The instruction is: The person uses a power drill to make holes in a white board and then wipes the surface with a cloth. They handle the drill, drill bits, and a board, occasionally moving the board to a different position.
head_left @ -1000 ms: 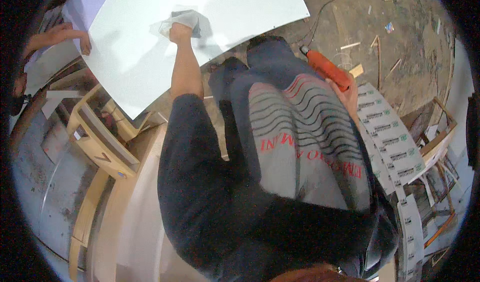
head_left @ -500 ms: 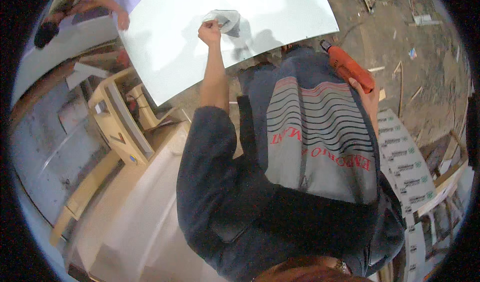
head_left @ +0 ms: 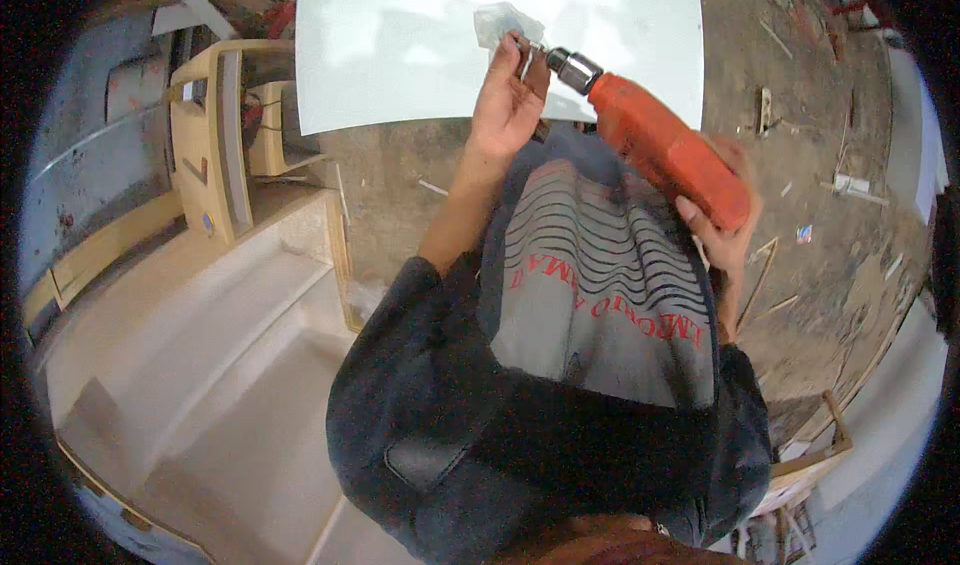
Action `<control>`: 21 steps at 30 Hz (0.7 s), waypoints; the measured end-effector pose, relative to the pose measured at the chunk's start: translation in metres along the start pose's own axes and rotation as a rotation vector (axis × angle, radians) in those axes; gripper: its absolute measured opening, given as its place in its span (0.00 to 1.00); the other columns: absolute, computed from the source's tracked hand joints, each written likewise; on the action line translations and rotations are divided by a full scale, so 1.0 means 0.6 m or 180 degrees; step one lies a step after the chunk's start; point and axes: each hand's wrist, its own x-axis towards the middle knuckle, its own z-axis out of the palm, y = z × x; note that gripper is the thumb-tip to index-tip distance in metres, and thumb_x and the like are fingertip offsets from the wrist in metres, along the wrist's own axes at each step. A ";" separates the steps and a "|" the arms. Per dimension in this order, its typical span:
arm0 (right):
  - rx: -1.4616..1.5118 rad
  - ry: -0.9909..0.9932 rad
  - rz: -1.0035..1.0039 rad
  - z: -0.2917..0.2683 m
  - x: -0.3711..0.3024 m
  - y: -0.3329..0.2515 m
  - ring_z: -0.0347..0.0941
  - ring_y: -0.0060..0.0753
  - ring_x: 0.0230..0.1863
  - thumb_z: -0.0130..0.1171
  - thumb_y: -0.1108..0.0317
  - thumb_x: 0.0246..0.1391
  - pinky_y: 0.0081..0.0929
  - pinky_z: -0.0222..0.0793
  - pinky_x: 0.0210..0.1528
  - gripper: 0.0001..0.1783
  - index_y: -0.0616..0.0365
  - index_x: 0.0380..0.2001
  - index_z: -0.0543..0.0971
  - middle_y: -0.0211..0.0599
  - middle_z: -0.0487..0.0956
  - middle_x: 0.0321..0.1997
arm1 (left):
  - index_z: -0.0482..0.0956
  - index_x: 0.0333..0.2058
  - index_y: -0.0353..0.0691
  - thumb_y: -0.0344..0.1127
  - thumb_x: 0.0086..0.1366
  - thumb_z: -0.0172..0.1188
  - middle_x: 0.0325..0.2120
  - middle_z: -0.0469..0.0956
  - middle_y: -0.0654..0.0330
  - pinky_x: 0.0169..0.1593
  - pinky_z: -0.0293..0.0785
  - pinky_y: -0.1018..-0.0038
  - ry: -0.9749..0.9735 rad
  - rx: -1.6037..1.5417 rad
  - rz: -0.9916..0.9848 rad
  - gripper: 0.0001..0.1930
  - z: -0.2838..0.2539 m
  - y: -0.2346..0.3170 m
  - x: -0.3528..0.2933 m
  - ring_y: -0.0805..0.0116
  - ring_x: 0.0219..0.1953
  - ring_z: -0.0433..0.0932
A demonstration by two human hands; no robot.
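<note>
My right hand (head_left: 725,215) is wrapped round the body of an orange-red power drill (head_left: 665,150), its black and silver chuck (head_left: 575,71) pointing up and left. At the chuck's tip my left hand (head_left: 512,100) is raised, its fingers pinched together close to the drill's front end. Whatever sits between those fingertips is too small to make out. Just beyond them a clear plastic bag (head_left: 492,27) lies on a large white panel (head_left: 400,75). The drill and both hands are over the panel's near edge and my lap.
A pale wooden cabinet frame (head_left: 205,155) stands at the left, with a large open box-like unit (head_left: 250,405) nearer to me. Scraps of wood and litter lie on the brown floor (head_left: 790,175) at the right. A wooden frame (head_left: 825,435) is at the lower right.
The drill has come from the right to the middle, its chuck now at my left fingertips. My left hand has drawn back from the plastic bag. The view has turned.
</note>
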 end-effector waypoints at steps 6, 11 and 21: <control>0.0056 -0.0145 -0.0122 0.017 0.029 -0.026 0.69 0.46 0.50 0.69 0.55 0.35 0.39 0.63 0.53 0.33 0.63 0.46 0.75 0.46 0.72 0.46 | 0.75 0.40 0.43 0.38 0.66 0.55 0.34 0.76 0.66 0.48 0.72 0.77 0.0035 -0.0631 -0.0182 0.08 0.014 0.032 -0.018 0.77 0.38 0.74; -0.0213 -0.0317 -0.0342 0.027 0.039 -0.022 0.69 0.44 0.49 0.69 0.56 0.35 0.35 0.64 0.53 0.34 0.63 0.47 0.75 0.45 0.72 0.46 | 0.76 0.40 0.43 0.38 0.65 0.56 0.35 0.78 0.67 0.44 0.75 0.79 0.0233 -0.0575 0.0119 0.08 0.014 0.029 -0.027 0.76 0.38 0.76; -0.0170 -0.0604 -0.0438 0.008 0.055 -0.006 0.66 0.48 0.53 0.68 0.54 0.37 0.42 0.61 0.55 0.35 0.64 0.47 0.73 0.47 0.72 0.49 | 0.73 0.43 0.42 0.38 0.64 0.58 0.38 0.76 0.66 0.48 0.72 0.77 0.0485 -0.0302 0.0451 0.11 0.015 0.007 -0.041 0.74 0.42 0.74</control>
